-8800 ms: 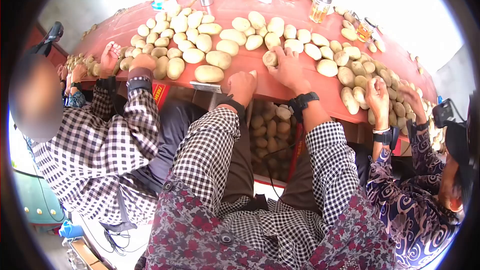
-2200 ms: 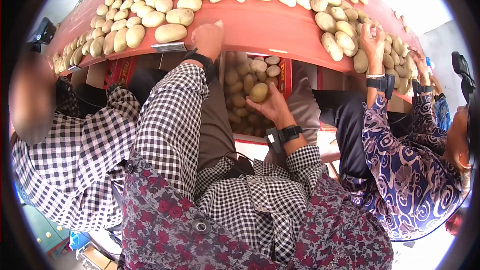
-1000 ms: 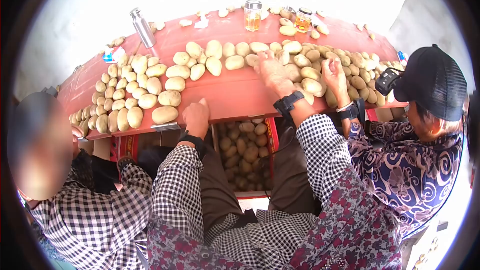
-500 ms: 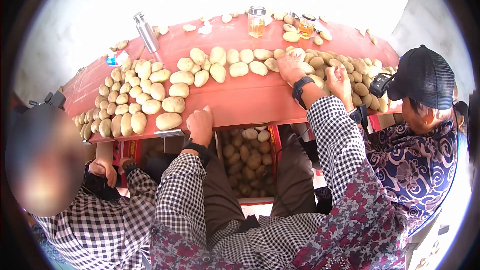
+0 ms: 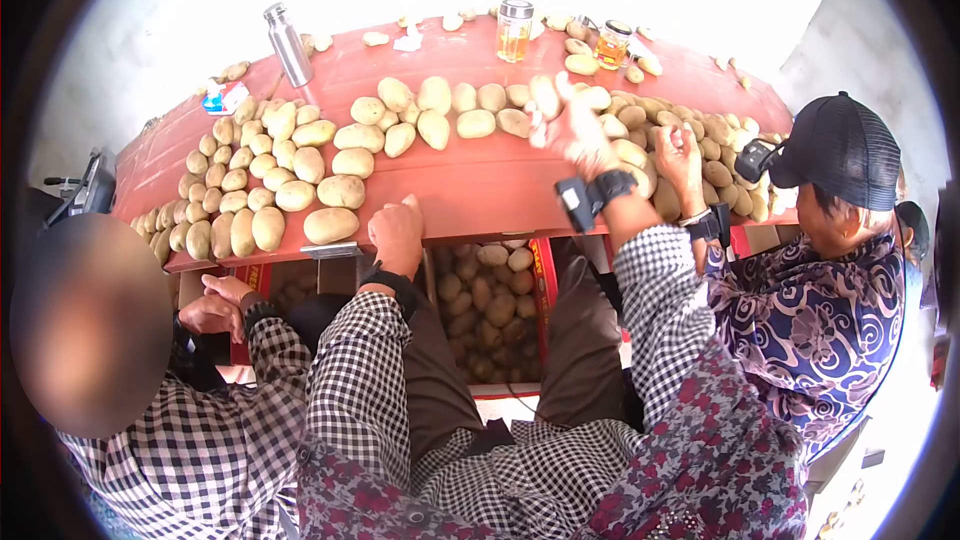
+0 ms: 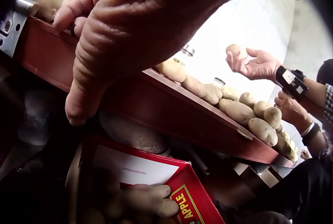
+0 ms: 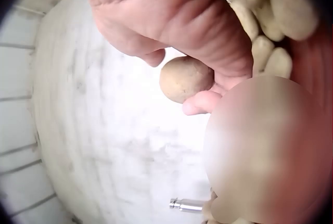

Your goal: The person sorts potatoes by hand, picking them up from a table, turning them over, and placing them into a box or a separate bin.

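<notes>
My right hand [image 5: 578, 132] is raised above the potatoes at the middle right of the red table [image 5: 460, 180]. It holds a potato [image 7: 186, 78] between thumb and fingers, plain in the right wrist view. My left hand [image 5: 397, 235] rests on the table's near edge and holds nothing. In the left wrist view its thumb hangs down over the edge and its fingers lie on top. Just left of it sits a large potato [image 5: 331, 226] above a metal clip [image 5: 330, 251].
A red cardboard box [image 5: 547, 275] of potatoes stands under the table between the knees. Potatoes [image 5: 295, 196] lie in rows to the left and pile up rightward. A steel bottle [image 5: 289, 46] and glass jars [image 5: 514, 32] stand behind. People sit close on both sides; one hand [image 5: 680, 160] is near mine.
Earlier my right hand held a potato over the box, then reached into the potatoes on the right. Now it has lifted from them, holding a potato. My left hand stays at the edge.
</notes>
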Motion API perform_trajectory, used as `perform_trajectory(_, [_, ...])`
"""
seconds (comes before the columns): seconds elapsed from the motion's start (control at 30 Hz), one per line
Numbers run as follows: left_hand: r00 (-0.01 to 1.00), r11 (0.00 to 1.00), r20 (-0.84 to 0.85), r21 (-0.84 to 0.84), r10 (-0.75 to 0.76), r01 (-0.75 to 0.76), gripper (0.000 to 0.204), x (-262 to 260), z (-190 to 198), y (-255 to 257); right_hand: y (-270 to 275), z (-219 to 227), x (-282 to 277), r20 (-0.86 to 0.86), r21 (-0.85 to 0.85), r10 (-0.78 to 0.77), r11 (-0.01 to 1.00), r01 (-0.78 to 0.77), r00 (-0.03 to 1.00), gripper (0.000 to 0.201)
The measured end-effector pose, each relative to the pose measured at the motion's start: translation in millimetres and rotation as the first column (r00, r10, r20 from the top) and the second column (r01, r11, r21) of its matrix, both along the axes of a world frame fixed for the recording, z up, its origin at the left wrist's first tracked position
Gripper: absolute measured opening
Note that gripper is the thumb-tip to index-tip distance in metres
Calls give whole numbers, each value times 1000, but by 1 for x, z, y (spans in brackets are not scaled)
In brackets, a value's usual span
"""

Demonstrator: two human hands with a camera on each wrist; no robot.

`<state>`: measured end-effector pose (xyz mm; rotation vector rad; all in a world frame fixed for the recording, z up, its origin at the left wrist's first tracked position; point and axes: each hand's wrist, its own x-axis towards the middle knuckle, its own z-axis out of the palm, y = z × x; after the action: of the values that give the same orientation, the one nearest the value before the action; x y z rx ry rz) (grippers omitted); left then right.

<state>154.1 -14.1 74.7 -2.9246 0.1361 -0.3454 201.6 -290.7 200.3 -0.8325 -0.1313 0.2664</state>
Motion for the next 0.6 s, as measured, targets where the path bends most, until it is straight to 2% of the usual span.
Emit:
perform_trajectory(0.03, [1000,1000,-3,11,5,-5,11,0,0,0,9,-18,-8,48,70,127,989,-130,991,33])
perform_trajectory(0.1, [1000,1000,-13,17,12,-12,11,0,2,-1,35,-36,-46,-199,137,171,980,-146,965,39])
perform_trajectory(0.17, [999,1000,-41,10,9,-9,11,-4,8,-2,45,-78,-78,-191,180,309,944,-276,932,44])
perform_trajectory(0.23, [999,1000,-45,11,10,-9,11,-2,8,-3,53,-107,-117,-233,96,440,898,-430,867,38])
perform_trajectory(0.3, [998,1000,-58,9,13,-13,11,-3,9,-5,68,-129,-162,-402,28,316,942,-333,859,37])
perform_trajectory(0.4, [997,1000,-69,16,23,-22,11,-4,15,-8,57,-197,-179,-574,172,404,910,-377,712,33])
perform_trajectory(0.5, [998,999,-61,26,24,-22,11,-3,14,-9,56,-214,-184,-731,-133,-17,984,-118,682,29])
perform_trajectory(0.6, [997,999,-67,20,28,-26,12,-1,13,-10,50,-202,-179,-650,-324,-111,935,-142,752,25])
